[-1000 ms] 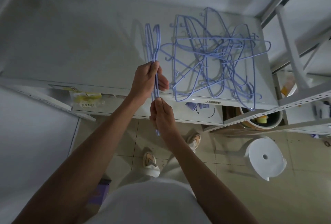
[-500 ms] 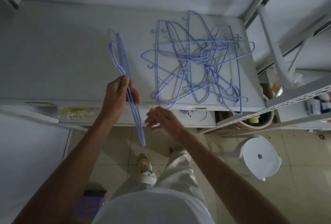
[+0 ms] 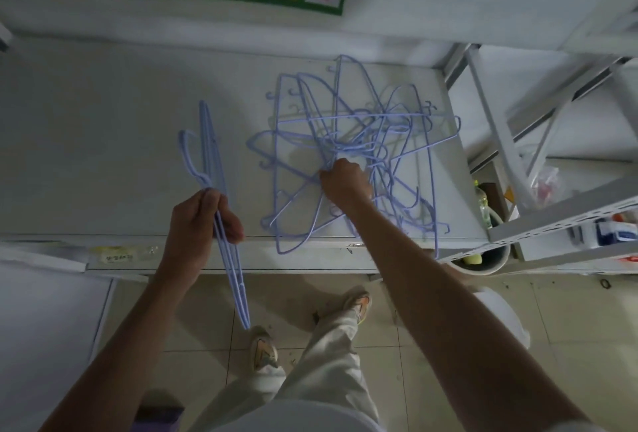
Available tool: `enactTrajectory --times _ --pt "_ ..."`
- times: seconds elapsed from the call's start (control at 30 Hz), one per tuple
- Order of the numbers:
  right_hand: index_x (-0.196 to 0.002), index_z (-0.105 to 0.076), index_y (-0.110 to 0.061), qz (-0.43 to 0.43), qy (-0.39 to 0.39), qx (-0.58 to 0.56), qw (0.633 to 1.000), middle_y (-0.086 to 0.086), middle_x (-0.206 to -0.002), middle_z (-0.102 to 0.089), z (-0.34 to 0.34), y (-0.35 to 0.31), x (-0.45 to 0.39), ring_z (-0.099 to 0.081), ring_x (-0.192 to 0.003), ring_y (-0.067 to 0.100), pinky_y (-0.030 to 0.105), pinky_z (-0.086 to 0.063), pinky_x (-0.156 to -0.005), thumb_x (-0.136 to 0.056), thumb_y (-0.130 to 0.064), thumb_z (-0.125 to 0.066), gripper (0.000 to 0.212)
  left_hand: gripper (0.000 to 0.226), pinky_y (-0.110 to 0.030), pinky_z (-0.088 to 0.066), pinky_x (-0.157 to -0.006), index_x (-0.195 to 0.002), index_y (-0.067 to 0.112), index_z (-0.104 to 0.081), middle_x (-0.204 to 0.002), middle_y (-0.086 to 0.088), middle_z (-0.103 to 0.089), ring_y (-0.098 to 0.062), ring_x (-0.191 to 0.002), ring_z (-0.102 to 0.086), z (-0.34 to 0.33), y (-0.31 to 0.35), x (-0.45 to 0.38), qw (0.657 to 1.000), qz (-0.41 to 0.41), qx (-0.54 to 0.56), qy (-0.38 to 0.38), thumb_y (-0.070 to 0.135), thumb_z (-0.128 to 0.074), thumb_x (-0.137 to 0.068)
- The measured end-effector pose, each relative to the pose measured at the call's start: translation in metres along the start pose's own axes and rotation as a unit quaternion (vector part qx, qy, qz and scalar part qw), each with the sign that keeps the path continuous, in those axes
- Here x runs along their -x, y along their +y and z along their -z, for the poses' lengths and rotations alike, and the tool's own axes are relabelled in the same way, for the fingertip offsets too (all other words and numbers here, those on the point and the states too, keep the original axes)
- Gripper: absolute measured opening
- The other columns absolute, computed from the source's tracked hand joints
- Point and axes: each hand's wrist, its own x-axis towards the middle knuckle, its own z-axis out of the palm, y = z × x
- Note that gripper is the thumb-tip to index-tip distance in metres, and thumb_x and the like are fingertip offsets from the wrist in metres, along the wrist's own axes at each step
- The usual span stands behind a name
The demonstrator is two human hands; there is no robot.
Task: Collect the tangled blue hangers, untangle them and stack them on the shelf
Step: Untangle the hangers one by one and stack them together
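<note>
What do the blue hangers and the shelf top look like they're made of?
Hangers: thin rod bent into loops and small hooks, in even matte pale blue, so probably coated wire, though slim plastic is possible. Shelf top: flat, smooth, off-white with a dull sheen and a squared front edge; painted metal or laminate, I can't tell which.

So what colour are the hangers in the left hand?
Light blue hangers, best seen in the head view.

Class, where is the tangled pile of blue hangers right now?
In the head view, the tangled pile of hangers lies on the right part of the white shelf, beside the metal rack, with the right hand reaching into it.
</note>
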Motion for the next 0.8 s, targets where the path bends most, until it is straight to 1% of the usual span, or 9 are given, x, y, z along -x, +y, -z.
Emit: enactTrajectory --times 0.07,0.13,0.23,0.3,0.43,0.53,0.6,0.67,0.8 --pt "-0.118 -0.065 -0.009 0.011 0.020 0.015 1.000 0.017 -0.123 -0.067 -0.006 -0.004 0.007 -0.065 -0.116 0.039 0.040 -0.049 -0.087 -0.096 -0.034 -0.050 0.036 0.043 -0.028 -0.057 -0.045 -0.077 0.020 -0.064 -0.057 -0.012 -0.071 -0.026 -0.043 -0.067 0.004 0.001 0.002 1.000 -0.002 -0.006 0.004 0.021 -0.039 -0.112" --pt "-0.112 -0.068 -0.009 0.019 0.029 0.018 0.999 0.018 -0.117 -0.069 -0.011 -0.001 0.012 -0.066 -0.112 0.040 0.043 -0.052 -0.089 -0.097 -0.034 -0.049 0.035 0.039 -0.028 -0.057 -0.045 -0.081 0.012 -0.061 -0.057 -0.012 -0.072 -0.025 -0.043 -0.067 0.009 0.000 0.004 1.000 -0.003 0.001 0.017 0.020 -0.038 -0.112" --pt "-0.085 -0.067 -0.011 0.002 0.008 -0.092 0.996 0.005 -0.076 -0.076 -0.016 0.003 0.014 -0.073 -0.098 0.031 0.038 -0.058 -0.084 -0.095 -0.025 -0.048 0.026 0.037 -0.025 -0.056 -0.045 -0.084 0.006 -0.056 -0.056 -0.009 -0.071 -0.021 -0.043 -0.067 0.023 -0.002 0.006 0.999 0.004 0.017 0.047 0.016 -0.035 -0.112" --pt "-0.084 -0.065 -0.013 -0.005 0.006 -0.166 0.986 0.000 -0.060 -0.072 -0.020 0.001 0.013 -0.074 -0.089 0.029 0.041 -0.060 -0.079 -0.095 -0.018 -0.048 0.022 0.037 -0.025 -0.056 -0.046 -0.084 0.007 -0.055 -0.055 -0.007 -0.071 -0.018 -0.044 -0.067 0.033 -0.007 0.012 0.997 0.031 0.022 0.066 0.015 -0.033 -0.112" --pt "-0.103 -0.067 -0.004 -0.001 0.023 -0.227 0.974 0.022 -0.088 -0.075 -0.028 0.001 0.011 -0.071 -0.091 0.041 0.053 -0.058 -0.080 -0.097 -0.015 -0.049 0.022 0.037 -0.023 -0.054 -0.044 -0.083 0.008 -0.057 -0.052 -0.003 -0.069 -0.016 -0.042 -0.064 0.042 -0.010 0.023 0.995 0.029 0.032 0.086 0.014 -0.034 -0.112" --pt "-0.107 -0.067 -0.005 -0.013 0.006 -0.227 0.974 0.019 -0.086 -0.075 -0.033 0.005 0.011 -0.070 -0.087 0.040 0.054 -0.059 -0.079 -0.097 -0.017 -0.048 0.024 0.038 -0.025 -0.055 -0.044 -0.082 0.010 -0.059 -0.054 -0.007 -0.070 -0.020 -0.043 -0.066 0.040 0.003 0.014 0.997 0.009 0.023 0.068 0.017 -0.037 -0.112" --pt "-0.104 -0.068 -0.005 -0.020 -0.003 -0.254 0.967 0.008 -0.069 -0.073 -0.033 0.006 0.011 -0.067 -0.062 0.028 0.044 -0.058 -0.063 -0.099 -0.017 -0.050 0.022 0.039 -0.027 -0.056 -0.045 -0.080 0.009 -0.059 -0.056 -0.012 -0.071 -0.025 -0.043 -0.067 0.035 0.011 0.005 0.999 0.007 0.001 0.044 0.021 -0.039 -0.111" --pt "-0.102 -0.069 -0.003 -0.021 0.001 -0.263 0.964 0.004 -0.066 -0.072 -0.031 0.005 0.014 -0.059 -0.040 0.016 0.029 -0.051 -0.044 -0.101 -0.019 -0.051 0.024 0.039 -0.029 -0.057 -0.045 -0.080 0.005 -0.056 -0.057 -0.016 -0.071 -0.029 -0.044 -0.068 0.029 0.015 0.000 1.000 0.012 -0.011 0.023 0.022 -0.039 -0.112" --pt "-0.115 -0.066 -0.005 -0.038 0.017 -0.249 0.968 0.013 -0.088 -0.076 -0.019 0.000 0.028 -0.069 -0.043 0.019 0.030 -0.059 -0.046 -0.099 -0.022 -0.052 0.027 0.040 -0.030 -0.058 -0.045 -0.081 0.004 -0.056 -0.058 -0.016 -0.071 -0.030 -0.045 -0.069 0.020 0.016 -0.003 1.000 0.005 -0.019 0.008 0.024 -0.040 -0.112"
